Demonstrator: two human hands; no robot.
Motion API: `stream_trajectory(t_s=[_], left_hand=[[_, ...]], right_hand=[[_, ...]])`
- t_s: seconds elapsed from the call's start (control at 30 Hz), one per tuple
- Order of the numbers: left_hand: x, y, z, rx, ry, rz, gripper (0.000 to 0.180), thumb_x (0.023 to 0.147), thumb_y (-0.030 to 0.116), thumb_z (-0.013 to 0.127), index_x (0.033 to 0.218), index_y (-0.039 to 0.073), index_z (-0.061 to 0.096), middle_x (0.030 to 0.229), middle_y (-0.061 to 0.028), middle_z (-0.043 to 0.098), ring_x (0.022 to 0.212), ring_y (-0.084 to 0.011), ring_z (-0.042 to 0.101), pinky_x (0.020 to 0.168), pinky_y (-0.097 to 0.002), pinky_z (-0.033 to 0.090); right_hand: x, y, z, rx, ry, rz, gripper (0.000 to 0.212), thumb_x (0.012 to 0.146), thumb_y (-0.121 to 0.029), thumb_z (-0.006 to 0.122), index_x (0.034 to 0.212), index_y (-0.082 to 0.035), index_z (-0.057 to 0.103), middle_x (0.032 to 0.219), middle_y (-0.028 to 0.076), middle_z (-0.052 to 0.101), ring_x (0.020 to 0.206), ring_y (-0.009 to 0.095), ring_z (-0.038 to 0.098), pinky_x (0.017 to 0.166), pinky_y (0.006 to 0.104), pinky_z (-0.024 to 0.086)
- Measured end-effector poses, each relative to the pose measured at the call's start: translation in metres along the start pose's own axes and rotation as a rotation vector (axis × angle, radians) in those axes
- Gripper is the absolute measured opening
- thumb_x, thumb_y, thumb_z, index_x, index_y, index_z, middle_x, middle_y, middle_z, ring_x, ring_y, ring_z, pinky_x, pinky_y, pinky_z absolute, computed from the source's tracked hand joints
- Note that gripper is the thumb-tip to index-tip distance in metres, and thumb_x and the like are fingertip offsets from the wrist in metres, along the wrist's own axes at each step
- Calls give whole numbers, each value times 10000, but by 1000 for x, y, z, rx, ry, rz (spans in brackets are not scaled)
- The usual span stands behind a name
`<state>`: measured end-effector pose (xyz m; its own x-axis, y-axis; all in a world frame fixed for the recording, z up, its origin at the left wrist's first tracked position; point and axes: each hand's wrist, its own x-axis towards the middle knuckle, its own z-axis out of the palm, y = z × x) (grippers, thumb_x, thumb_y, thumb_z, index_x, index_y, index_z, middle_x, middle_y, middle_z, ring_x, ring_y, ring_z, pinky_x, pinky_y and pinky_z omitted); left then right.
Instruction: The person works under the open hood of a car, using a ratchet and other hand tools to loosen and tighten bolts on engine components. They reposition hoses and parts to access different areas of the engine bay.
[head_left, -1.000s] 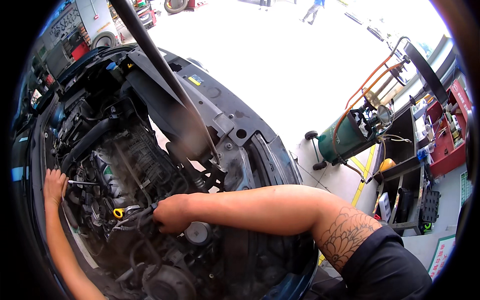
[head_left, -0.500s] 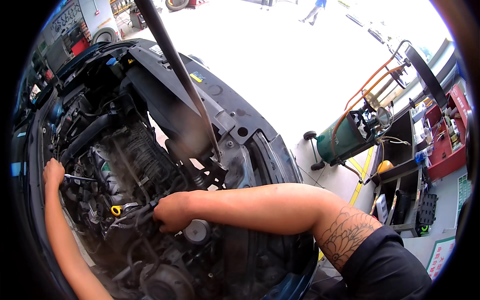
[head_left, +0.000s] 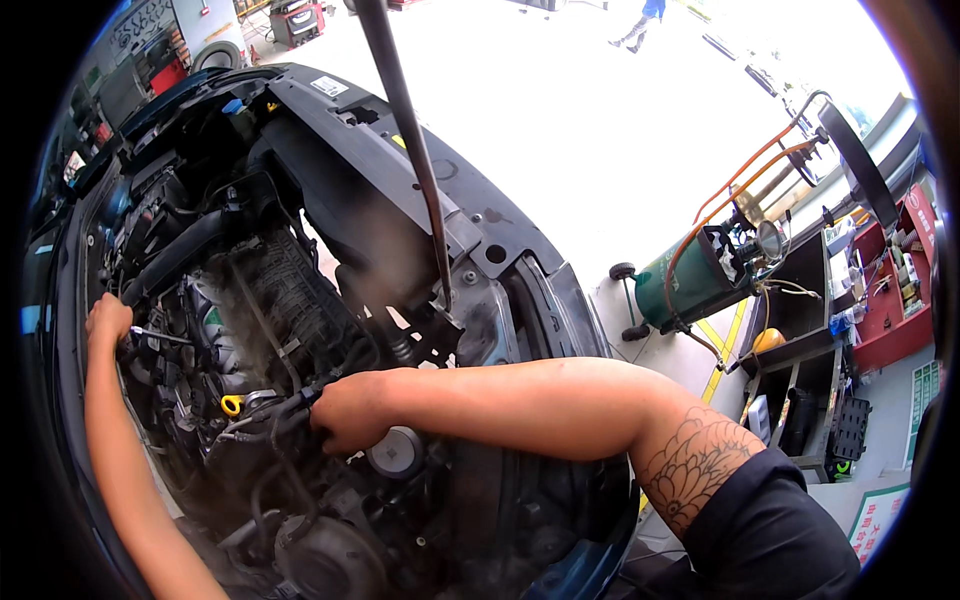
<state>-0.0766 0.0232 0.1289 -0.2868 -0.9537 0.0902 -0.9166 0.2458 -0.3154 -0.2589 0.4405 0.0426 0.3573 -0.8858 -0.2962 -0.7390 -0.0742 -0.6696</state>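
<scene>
I have both arms stretched over an open car engine bay. My left hand (head_left: 108,322) is closed at the bay's left side, on the end of a slim shiny metal bar (head_left: 165,335), perhaps a wrench handle; the bar points right, toward the engine. My right hand (head_left: 350,410) is closed, its fingers curled down beside a dark hose (head_left: 290,408); what they grip is hidden. Just left of that hand is a yellow dipstick ring (head_left: 232,405). A round pale cap (head_left: 396,453) lies under my right wrist. The dusty ribbed engine part (head_left: 290,290) sits between the hands.
A dark prop rod (head_left: 410,130) rises from the front panel, close to my right forearm. A green cylinder on a wheeled cart (head_left: 685,280) with orange hoses stands on the right, next to a shelf unit (head_left: 790,390) and a red tool tray (head_left: 890,290). Someone (head_left: 640,25) walks far off.
My view has shifted slightly, so the prop rod and engine bay appear a little further right. Both hands stay in nearly the same places, still closed.
</scene>
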Motion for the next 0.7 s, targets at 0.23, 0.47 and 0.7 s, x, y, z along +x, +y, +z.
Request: stream_trajectory(t_s=[0.23, 0.47, 0.7], left_hand=[[-19, -10, -7, 104, 116, 271, 212, 939, 194, 612, 1037, 22, 689, 1147, -224, 704, 1071, -396, 674, 880, -524, 519], [6, -75, 41, 118, 556, 903, 147, 906, 148, 648, 862, 32, 569, 923, -188, 611, 890, -413, 585, 770, -531, 461], [-4, 1, -9, -19, 1, -31, 317, 894, 207, 580, 1109, 17, 715, 1153, -239, 705, 1131, -409, 662, 959, -511, 518]], right_hand=[[1, 0, -1, 25, 13, 20, 413, 904, -333, 623, 1174, -32, 708, 1098, 220, 722, 1063, 397, 675, 943, 470, 526], [0, -5, -5, -2, -1, 7, 392, 902, -331, 619, 1135, -34, 724, 1061, 210, 732, 1036, 394, 683, 935, 471, 526], [0, 4, 0, -5, 10, -3, 398, 904, -342, 621, 1136, -35, 724, 1056, 210, 733, 1042, 394, 682, 941, 473, 525]])
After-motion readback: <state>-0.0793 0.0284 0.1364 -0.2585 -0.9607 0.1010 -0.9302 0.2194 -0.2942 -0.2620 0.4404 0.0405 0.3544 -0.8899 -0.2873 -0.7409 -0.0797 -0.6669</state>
